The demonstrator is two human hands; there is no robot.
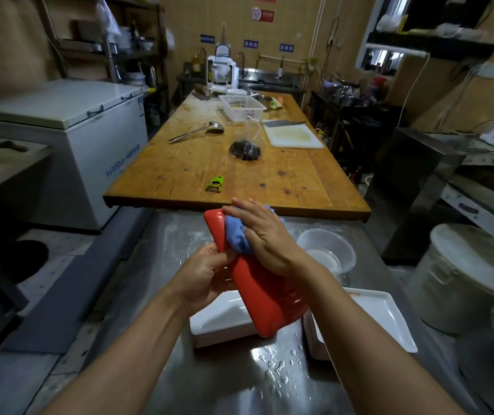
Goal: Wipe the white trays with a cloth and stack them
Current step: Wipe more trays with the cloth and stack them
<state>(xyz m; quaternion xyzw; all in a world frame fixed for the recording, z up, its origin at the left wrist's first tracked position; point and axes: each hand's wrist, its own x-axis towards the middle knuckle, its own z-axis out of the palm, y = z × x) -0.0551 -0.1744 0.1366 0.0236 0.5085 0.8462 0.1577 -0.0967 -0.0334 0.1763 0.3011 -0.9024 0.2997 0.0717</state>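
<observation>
My left hand (pixel 202 275) grips the left edge of a tray (pixel 262 290) held up on a tilt, its red underside turned toward me. My right hand (pixel 262 235) presses a blue cloth (pixel 236 236) against the upper part of that red surface, fingers spread over the cloth. Below the held tray, a stack of white trays (pixel 220 320) with red undersides sits on the steel counter. A second pile, topped by a white tray (pixel 385 317), lies to the right, partly hidden by my right forearm.
A clear plastic bowl (pixel 326 250) stands on the wet steel counter (pixel 269 381) behind the trays. The wooden table (pixel 180 172) beyond carries a green peeler (pixel 216 184), ladle, bag, cutting board and basket. A white bucket (pixel 464 277) stands right, a chest freezer (pixel 69 139) left.
</observation>
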